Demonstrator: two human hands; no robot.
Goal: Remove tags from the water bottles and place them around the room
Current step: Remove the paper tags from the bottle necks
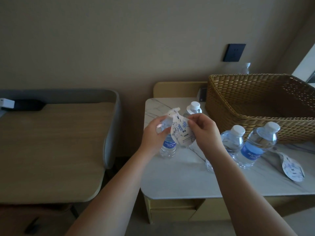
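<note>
Tag (181,132) removal in hand, bottle (167,145) upright on table (179,181)
Left hand (154,135) grips bottle; right hand (202,132) pinches tag; next, probably: lift loop clear of cap.

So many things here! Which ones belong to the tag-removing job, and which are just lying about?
Part of the job:
- bottle in the left hand, gripped at
- paper tag, pinched by the right hand
- bottle behind
- two bottles to the right
- removed tag on the marble table

Lying about:
- wicker basket
- wall socket
- wooden tray table
</note>
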